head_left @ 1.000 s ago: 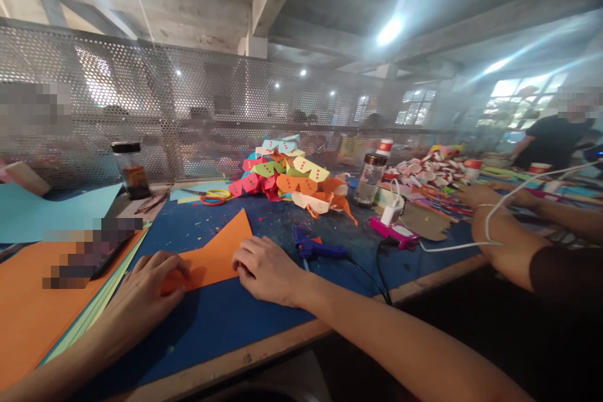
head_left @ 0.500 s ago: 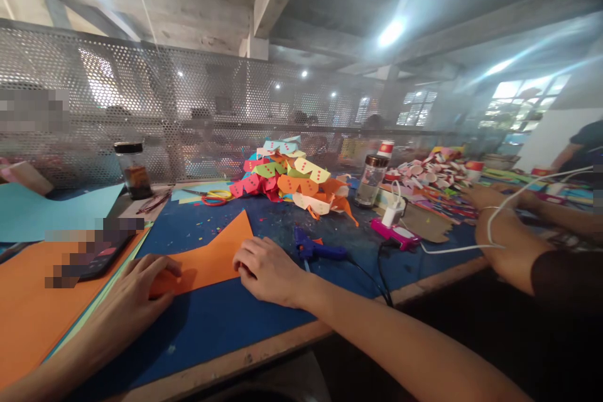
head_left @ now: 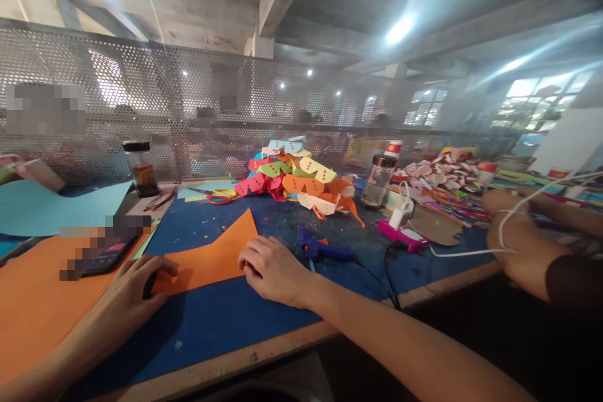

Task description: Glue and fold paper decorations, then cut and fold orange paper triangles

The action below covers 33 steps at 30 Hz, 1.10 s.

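An orange paper piece [head_left: 211, 257] with a pointed upper corner lies on the blue table mat [head_left: 226, 320]. My left hand [head_left: 141, 286] is at its left end, fingers curved, with a small dark object showing between thumb and fingers. My right hand [head_left: 271, 269] rests on its right end with the fingers curled over the edge. Just right of my right hand lies a blue glue gun [head_left: 325, 248]. Large orange sheets [head_left: 38, 301] with a phone [head_left: 110, 254] on them are beside my left forearm.
Folded coloured paper shapes [head_left: 301, 179] are piled behind the hands, near scissors [head_left: 219, 196]. Jars [head_left: 378, 182] stand left and right. A pink power strip [head_left: 402, 237] trails cables. A neighbour's arm [head_left: 518, 248] reaches in at the right.
The whole view has shifted slightly, so things appear further right. The left hand's fingers have shifted a little at the paper's left end, and a dark object now shows there. The right hand stays on the paper.
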Tool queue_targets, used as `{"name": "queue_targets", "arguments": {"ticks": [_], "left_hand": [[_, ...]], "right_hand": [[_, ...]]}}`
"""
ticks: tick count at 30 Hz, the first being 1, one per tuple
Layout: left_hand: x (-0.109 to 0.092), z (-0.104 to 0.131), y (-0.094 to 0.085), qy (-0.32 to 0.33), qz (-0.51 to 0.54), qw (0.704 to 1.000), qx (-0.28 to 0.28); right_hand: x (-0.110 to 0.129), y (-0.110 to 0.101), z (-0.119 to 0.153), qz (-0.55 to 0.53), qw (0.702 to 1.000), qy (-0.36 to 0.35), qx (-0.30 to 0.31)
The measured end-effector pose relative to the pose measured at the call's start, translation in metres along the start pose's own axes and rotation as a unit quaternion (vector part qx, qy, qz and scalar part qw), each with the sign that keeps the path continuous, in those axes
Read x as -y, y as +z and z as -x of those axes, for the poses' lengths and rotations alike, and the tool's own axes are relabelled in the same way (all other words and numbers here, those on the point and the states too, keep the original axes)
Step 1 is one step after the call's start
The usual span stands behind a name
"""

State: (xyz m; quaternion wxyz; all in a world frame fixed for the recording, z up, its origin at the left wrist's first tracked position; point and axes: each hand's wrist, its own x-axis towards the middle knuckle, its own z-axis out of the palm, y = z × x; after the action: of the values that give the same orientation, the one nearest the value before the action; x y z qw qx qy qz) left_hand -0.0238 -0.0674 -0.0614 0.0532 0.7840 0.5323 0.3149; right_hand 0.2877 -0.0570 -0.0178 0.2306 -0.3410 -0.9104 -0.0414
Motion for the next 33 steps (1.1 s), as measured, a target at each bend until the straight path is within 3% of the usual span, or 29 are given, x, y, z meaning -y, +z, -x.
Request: {"name": "queue_targets", "arguments": {"ticks": [17, 26, 33], "left_hand": [[-0.003, 0.000, -0.013, -0.027, 0.090, 0.996, 0.000], [0.009, 0.002, -0.015, -0.024, 0.133, 0.990, 0.027], [0.004, 0.000, -0.013, -0.040, 0.119, 0.992, 0.004]], "right_hand": [[0.002, -0.002, -0.001, 0.001, 1.000, 0.001, 0.004], [0.003, -0.003, 0.000, -0.003, 1.000, 0.002, 0.005], [0.002, -0.003, 0.000, -0.003, 1.000, 0.003, 0.007]]}}
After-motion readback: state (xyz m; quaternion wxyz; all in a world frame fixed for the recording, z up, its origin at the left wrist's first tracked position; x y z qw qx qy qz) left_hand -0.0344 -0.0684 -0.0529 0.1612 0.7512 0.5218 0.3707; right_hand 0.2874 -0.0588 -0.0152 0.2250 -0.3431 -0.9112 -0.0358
